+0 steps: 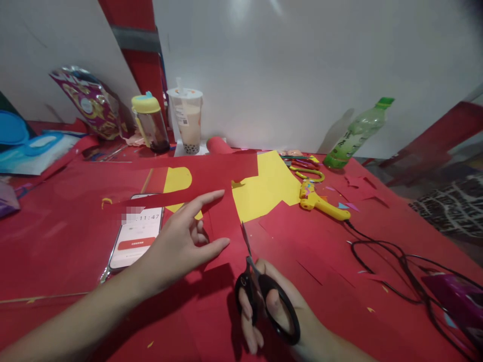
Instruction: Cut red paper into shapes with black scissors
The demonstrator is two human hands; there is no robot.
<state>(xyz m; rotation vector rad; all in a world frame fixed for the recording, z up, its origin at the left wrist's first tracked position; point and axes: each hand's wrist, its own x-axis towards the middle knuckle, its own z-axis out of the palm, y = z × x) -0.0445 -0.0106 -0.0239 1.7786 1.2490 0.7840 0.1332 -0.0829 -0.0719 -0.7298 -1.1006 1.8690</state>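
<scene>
My left hand (188, 231) hovers over or rests lightly on red paper (222, 216), its index finger and thumb stretched apart and nothing between them. Whether the fingertips touch the paper cannot be told. In my right hand (274, 301) is a pair of scissors (249, 262) with black handles, thumb and fingers through the loops. Their blades point away from me, slightly parted, just right of the left thumb. Beyond the hands lies a yellow sheet (264, 193), partly covered by red paper strips. A lit phone (136, 241) lies beside my left wrist.
Along the white wall stand a snack bag (90, 103), a yellow-lidded bottle (151, 123), a bubble tea cup (188, 120) and a green-capped bottle (354, 136). At right lie a yellow glue gun (322, 203), its black cable (392, 246), yellow-handled scissors (315, 177) and paper scraps.
</scene>
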